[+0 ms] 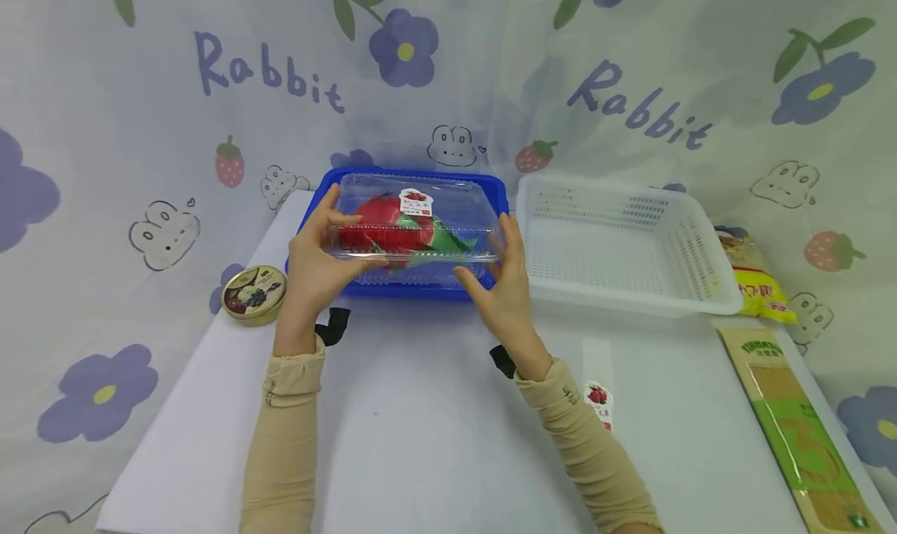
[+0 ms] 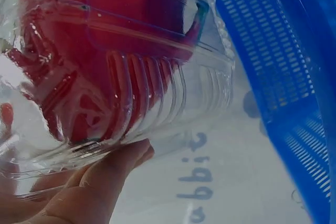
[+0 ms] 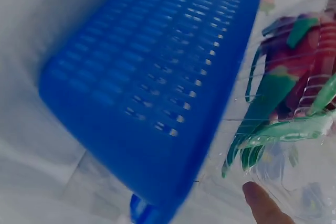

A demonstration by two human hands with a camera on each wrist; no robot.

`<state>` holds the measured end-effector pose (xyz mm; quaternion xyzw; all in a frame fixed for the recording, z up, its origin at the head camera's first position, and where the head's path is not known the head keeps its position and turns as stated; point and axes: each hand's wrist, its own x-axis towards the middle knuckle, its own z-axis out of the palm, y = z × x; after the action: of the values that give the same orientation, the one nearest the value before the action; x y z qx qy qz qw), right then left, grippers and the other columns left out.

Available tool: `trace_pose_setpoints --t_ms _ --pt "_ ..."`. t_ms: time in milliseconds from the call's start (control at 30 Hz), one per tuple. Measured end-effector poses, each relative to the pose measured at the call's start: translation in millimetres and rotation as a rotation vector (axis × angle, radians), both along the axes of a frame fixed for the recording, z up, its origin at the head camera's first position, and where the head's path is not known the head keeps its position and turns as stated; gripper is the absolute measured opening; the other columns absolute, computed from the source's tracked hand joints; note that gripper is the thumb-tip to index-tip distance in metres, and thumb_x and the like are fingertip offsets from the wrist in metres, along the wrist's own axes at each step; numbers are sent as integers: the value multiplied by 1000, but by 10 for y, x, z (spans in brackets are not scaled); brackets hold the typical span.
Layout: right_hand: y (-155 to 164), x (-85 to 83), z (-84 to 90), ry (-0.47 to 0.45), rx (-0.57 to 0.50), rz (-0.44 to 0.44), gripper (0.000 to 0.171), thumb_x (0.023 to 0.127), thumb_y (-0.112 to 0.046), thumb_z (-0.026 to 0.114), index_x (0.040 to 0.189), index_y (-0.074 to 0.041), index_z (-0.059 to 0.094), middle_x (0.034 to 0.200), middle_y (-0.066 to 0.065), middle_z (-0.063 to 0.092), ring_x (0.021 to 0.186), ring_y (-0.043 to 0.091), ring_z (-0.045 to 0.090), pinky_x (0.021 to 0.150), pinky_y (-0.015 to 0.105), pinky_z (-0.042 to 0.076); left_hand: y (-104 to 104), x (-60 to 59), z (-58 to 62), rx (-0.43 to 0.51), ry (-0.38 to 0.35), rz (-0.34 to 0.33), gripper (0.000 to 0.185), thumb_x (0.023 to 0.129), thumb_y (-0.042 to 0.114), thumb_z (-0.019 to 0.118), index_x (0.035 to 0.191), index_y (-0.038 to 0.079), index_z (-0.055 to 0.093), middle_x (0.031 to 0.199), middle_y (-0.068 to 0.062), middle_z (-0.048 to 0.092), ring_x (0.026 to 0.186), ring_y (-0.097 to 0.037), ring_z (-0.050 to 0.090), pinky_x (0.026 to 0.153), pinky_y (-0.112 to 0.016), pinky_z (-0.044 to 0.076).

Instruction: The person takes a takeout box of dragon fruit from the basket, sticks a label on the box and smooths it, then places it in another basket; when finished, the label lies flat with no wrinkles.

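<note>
A clear plastic box (image 1: 455, 191) is held between both hands over a blue basket (image 1: 329, 180). Inside lies a red dragon fruit (image 1: 374, 215) with green scales, and a small white label (image 1: 416, 203) with red fruit on it is on the lid. My left hand (image 1: 315, 265) grips the box's left end, fingers at the upper side and thumb along the front edge. The right hand (image 1: 508, 293) holds the opposite end, its thumb at the front corner. The left wrist view shows fingers (image 2: 107, 177) pressed against the box wall. In the right wrist view one fingertip (image 3: 257, 198) shows beside the box.
Right of the blue basket stands a white perforated basket (image 1: 624, 293). Beyond it lie a yellow packet (image 1: 760, 289) and a long green-and-tan package (image 1: 806, 433). A round tin (image 1: 254, 293) sits at the left edge. A strip with a fruit sticker (image 1: 598, 398) lies near the right forearm.
</note>
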<state>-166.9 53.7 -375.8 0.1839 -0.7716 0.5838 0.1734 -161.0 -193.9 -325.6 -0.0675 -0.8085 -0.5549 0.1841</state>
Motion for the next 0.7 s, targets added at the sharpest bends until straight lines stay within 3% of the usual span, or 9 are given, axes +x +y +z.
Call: trace_pose_setpoints --t_ms 167,300,533,700 --pt "-42 31 -209 8 132 -42 85 93 -17 65 155 -8 8 163 16 8 143 37 32 113 50 35 -71 -223 -34 62 -39 -10 47 72 0 83 110 -1 56 160 3 30 147 -28 30 106 -46 43" --pt "-90 73 -391 29 291 -74 79 95 -22 62 154 -2 13 160 19 19 147 34 25 119 50 25 -134 -401 -17 51 -64 -22 48 72 0 83 111 0 57 159 2 30 148 -26 28 107 -45 43" --pt "-158 118 -600 176 547 -121 70 92 -27 63 148 3 32 150 23 40 141 39 35 118 56 22 -136 -664 77 -15 -126 -47 48 73 10 85 113 5 59 156 5 35 150 -19 22 119 -40 29" --pt "-198 197 -707 212 637 -183 68 91 -33 62 143 4 39 145 23 47 140 39 37 117 58 21 -81 -864 20 -57 -158 -73 49 74 17 85 114 5 59 157 3 34 150 -21 20 119 -44 28"
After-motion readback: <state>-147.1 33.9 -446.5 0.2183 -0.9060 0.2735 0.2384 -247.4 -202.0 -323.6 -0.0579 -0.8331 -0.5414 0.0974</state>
